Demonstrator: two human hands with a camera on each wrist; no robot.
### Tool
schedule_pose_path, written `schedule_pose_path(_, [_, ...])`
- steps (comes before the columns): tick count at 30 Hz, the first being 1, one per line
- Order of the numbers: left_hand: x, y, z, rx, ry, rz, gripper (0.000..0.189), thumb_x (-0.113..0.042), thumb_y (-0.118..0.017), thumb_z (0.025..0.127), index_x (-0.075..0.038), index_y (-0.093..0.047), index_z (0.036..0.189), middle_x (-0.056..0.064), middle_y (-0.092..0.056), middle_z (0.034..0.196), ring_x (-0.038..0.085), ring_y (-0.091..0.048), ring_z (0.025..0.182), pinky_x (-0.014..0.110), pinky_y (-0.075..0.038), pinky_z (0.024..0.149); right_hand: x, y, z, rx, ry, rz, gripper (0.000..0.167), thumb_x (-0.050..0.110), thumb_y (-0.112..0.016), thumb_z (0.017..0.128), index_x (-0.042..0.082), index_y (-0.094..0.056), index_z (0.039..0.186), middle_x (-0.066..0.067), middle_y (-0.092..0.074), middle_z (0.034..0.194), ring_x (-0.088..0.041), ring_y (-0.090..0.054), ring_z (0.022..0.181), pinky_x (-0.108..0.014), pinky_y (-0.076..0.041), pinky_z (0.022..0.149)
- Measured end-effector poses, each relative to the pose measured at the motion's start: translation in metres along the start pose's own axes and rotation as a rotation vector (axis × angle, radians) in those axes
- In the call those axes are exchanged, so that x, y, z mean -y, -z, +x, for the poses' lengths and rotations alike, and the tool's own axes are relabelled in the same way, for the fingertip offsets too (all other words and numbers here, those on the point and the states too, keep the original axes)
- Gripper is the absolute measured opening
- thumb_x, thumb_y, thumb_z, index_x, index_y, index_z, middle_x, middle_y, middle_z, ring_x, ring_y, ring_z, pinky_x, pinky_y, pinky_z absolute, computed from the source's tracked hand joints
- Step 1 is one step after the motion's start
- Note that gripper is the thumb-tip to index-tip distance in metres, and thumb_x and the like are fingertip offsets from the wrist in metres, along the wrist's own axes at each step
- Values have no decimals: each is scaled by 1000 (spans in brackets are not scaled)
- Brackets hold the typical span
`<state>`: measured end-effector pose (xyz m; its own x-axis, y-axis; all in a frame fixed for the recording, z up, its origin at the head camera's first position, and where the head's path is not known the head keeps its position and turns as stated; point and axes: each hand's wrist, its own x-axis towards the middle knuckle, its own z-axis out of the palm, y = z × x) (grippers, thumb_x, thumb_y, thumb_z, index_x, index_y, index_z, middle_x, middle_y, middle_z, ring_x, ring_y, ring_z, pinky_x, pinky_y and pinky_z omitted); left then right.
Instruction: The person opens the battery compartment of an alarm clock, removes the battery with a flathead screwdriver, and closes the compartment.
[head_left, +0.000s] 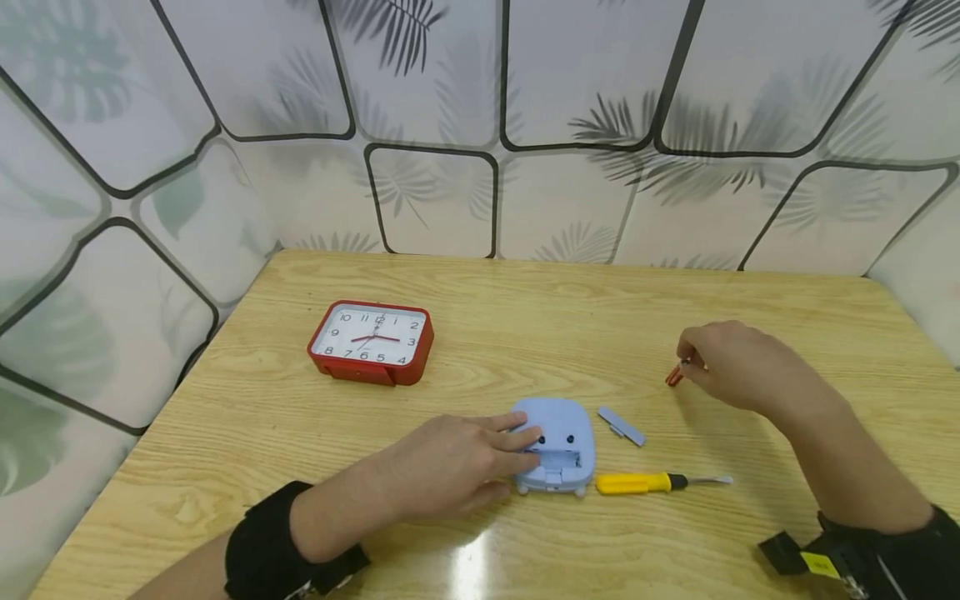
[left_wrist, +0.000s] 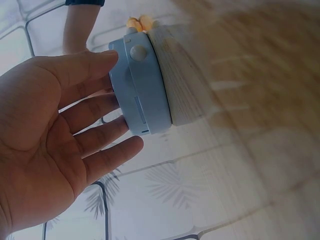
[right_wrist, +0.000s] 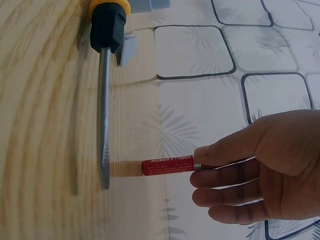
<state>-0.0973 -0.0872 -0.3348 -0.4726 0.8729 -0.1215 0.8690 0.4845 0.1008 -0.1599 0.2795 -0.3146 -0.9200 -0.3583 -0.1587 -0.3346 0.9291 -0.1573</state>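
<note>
The left hand rests flat-fingered on the small pale-blue plastic clock, back up, its battery bay open. Right of that clock, the right hand pinches a red cylindrical battery; seating it in the bay looks like the next move, poles matched.

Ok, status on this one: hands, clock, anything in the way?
Left hand open, fingers resting on blue clock. Right hand pinching red battery. Screwdriver and cover lying beside clock.
</note>
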Motion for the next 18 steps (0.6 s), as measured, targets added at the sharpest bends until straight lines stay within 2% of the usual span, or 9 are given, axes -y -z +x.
schedule_pose_path(4, [0,0,0,3,3,-4,45,-32,-69,105,-24,-64,149,-2,-53,162,18,-47,154,35,-52,115,3,1,-1,-23,-1,-27,16,11,-75,96,-3,-72,105,-12,-75,95,-27,-71,84,-47,-60,72])
schedule_pose_path(8, [0,0,0,7,3,-4,45,-32,-69,105,-24,-63,149,-2,-53,162,18,-47,154,35,-52,115,10,1,-4,-80,0,-47,21,19,-75,98,0,-72,106,-11,-75,96,-26,-69,84,-48,-59,72])
schedule_pose_path(10, [0,0,0,8,2,-1,45,-32,-69,105,-24,-63,149,-2,-53,162,19,-47,154,35,-52,116,17,-1,-4,-108,48,-31,17,19,-74,99,3,-73,104,-7,-73,94,-22,-68,83,-44,-58,71])
schedule_pose_path(13, [0,0,0,10,3,1,45,-32,-68,105,-24,-63,149,-2,-53,162,19,-47,154,35,-51,116,31,-9,-3,-103,187,24,10,18,-75,99,9,-74,101,2,-70,89,-10,-62,77,-34,-55,67])
schedule_pose_path(15, [0,1,1,13,4,4,45,-32,-68,105,-24,-63,149,-2,-53,162,18,-47,154,35,-51,116,42,-15,-2,-57,277,68,6,17,-75,99,13,-73,96,8,-65,84,-3,-54,73,-27,-50,64])
schedule_pose_path(18, [-1,2,1,17,6,4,45,-33,-68,105,-24,-63,149,-2,-53,162,18,-47,154,35,-51,116,55,-25,-2,25,327,102,13,16,-76,98,17,-68,88,11,-58,79,-1,-45,70,-22,-42,61])
